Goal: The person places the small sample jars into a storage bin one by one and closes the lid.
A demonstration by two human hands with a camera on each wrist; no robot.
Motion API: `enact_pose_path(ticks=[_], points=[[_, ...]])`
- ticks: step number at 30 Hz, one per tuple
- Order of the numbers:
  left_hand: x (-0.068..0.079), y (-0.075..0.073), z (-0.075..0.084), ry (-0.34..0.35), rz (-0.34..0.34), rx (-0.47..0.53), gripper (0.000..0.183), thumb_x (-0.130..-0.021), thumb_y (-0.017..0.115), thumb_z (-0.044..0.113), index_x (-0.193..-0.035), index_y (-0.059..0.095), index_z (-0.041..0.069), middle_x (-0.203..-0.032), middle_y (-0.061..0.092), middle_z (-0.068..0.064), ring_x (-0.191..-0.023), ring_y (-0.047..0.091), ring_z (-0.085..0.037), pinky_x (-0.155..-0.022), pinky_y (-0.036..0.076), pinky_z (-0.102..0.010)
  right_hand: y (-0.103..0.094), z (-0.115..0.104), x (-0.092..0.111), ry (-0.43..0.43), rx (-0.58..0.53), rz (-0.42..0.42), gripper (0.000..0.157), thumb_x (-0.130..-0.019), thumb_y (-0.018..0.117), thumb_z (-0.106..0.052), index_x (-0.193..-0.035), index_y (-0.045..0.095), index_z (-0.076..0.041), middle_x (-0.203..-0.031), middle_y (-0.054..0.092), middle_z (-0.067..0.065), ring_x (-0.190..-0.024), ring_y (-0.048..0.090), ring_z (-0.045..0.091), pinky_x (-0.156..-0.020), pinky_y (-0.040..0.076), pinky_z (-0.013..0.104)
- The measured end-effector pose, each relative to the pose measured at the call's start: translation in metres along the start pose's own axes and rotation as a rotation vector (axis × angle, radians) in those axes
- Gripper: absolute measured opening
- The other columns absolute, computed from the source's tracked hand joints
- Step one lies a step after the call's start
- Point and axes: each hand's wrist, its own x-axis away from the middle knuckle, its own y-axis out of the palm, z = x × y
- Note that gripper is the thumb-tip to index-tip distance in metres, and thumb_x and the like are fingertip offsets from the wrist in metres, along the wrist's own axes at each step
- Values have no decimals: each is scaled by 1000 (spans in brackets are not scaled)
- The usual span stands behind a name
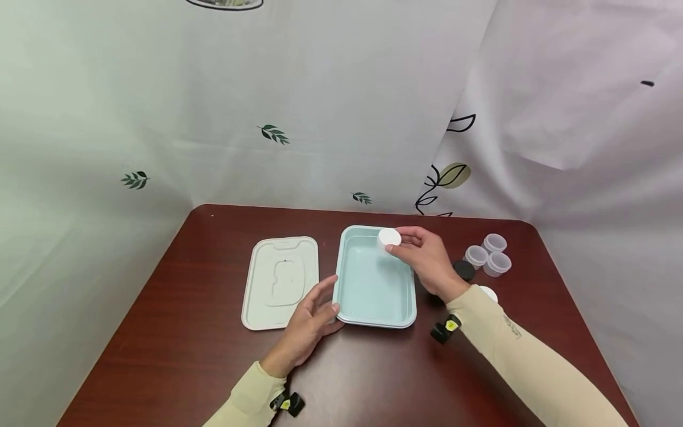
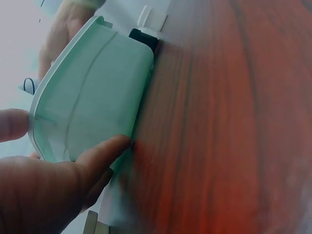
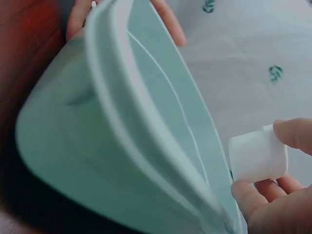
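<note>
A pale blue-green plastic tub stands with its open top up at the middle of the table. Along its left side my left hand rests, thumb and fingers touching the rim and outer wall; in the left wrist view one fingertip lies low against that wall. Between thumb and fingers, my right hand pinches a small white-lidded plastic jar, held over the tub's far right corner. The right wrist view shows this jar tipped sideways in the picture, just past the tub's rim.
A flat white lid lies left of the tub. To the right stand several small translucent jars, a black-topped jar and a white lid partly behind the right forearm. A fabric wall borders the table's back edge.
</note>
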Motion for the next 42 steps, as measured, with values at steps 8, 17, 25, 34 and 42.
enact_pose_path(ticks=[8,17,25,34,42], points=[[0,2,-1,-19,-10,-2,66,-107,59,13,-166,30,19,-170,31,-16,-145,49,-36,-102,55,-49,25,3,-23,42,128,-64,56,-91,83,-13,-141,60,-4,-136,67,19,-125,68,30,-98,58,34],[2,1,0,-17,1,-17,64,-107,58,14,-165,31,18,-169,34,-18,-142,52,-35,-102,55,-51,43,13,-31,83,223,-93,54,-94,80,-14,-142,58,-3,-138,66,19,-127,66,32,-105,55,43],[1,-1,-1,-22,-20,-17,64,-107,57,13,-166,30,16,-167,34,-22,-141,53,-36,-102,55,-49,53,22,-30,89,318,-111,49,-95,77,-7,-139,57,1,-137,64,23,-128,66,35,-105,55,46],[3,-4,2,-10,-16,-27,64,-108,57,14,-166,30,16,-167,34,-23,-141,53,-37,-102,55,-50,61,22,-30,86,364,-105,44,-94,77,-5,-135,59,-1,-134,66,21,-126,65,34,-102,55,45],[4,-6,1,-6,-8,-40,64,-108,57,15,-166,30,15,-166,33,-23,-140,53,-37,-103,55,-50,65,23,-32,94,370,-118,48,-94,78,-6,-138,60,-3,-130,69,19,-120,68,30,-95,57,39]])
